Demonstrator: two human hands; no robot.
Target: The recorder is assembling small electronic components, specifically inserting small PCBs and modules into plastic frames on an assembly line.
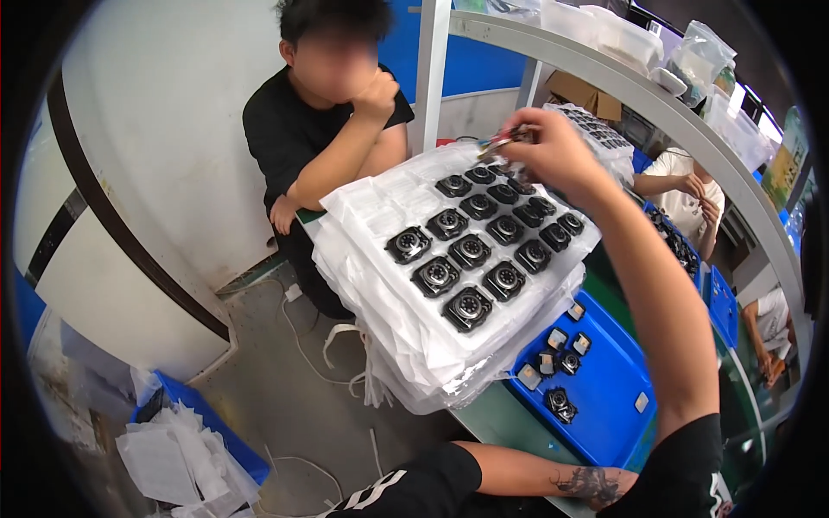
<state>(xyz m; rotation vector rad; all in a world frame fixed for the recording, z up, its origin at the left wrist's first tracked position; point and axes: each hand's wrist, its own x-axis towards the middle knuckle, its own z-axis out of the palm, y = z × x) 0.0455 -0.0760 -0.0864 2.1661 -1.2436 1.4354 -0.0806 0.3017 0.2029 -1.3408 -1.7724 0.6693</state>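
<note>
My right hand (557, 154) is raised over the far edge of a stack of white trays, its fingers closed on a small shiny part (503, 141) with red and teal bits, too blurred to name. Beneath it, the top white tray (380, 203) holds rows of black watch-like units (469, 308) with round dials; its far left area shows bare tray. My tattooed left forearm (553, 475) lies across the lower edge, and the left hand is hidden behind my right sleeve. Closer to me, a blue tray (617, 432) holds several loose black units (560, 404) and small silvery square pieces (529, 375).
A seated person (332, 129) in black leans beside the stack's far left. A white shelf frame (622, 65) with plastic boxes arches overhead. Other people work at the right. White sheets (177, 457) fill a blue bin (211, 423) at lower left; cables (302, 341) lie on the floor.
</note>
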